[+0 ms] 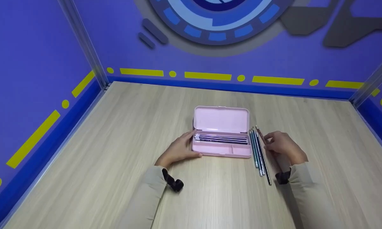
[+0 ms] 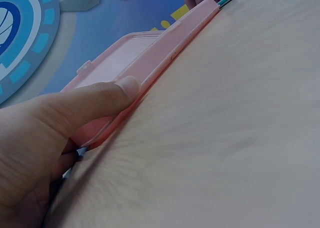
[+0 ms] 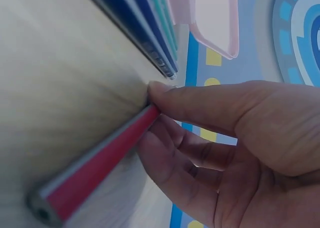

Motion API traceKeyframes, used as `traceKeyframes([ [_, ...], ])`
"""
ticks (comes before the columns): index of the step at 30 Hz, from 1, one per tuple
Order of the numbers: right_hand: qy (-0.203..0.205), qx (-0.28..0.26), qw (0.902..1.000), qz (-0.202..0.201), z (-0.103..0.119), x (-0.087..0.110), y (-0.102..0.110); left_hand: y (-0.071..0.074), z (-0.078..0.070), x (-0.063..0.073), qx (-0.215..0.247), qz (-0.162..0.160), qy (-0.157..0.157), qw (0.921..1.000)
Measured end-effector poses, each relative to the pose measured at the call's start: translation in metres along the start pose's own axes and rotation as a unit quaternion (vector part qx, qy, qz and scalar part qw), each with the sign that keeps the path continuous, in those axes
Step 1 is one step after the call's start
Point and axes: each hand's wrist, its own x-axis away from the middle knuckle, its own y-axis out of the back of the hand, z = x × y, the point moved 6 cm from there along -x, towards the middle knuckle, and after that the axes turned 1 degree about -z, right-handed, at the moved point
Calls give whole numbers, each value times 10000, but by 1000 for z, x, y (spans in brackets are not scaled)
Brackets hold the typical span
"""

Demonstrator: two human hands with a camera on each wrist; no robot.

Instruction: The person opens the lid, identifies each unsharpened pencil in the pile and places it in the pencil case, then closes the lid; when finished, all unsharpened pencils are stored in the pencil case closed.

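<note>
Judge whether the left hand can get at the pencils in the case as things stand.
Probably yes: the left hand grips the case, close to the pencils inside, and the open lid leaves them uncovered. It may need to release the case first.

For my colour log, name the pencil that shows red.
The red pencil pinched by the right hand; the other loose pencils look teal, blue or dark, the cased pencils dark purple.

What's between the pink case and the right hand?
Loose pencils, green nearest the pink case, darker toward the right hand; the head view shows them.
</note>
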Motion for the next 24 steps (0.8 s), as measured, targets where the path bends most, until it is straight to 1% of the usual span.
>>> traceKeyframes([
  [5,165,53,9998,-14,3,0,3,-1,1,-1,-70,-7,-11,10000],
  [10,282,-20,9996,-57,8,0,7,0,0,-1,-77,-25,-98,9999],
  [19,255,-270,9985,-395,25,0,17,1,-2,1,-72,-10,-46,10000],
  [24,458,-324,9963,-659,37,1,20,0,-1,1,-34,4,-39,10000],
])
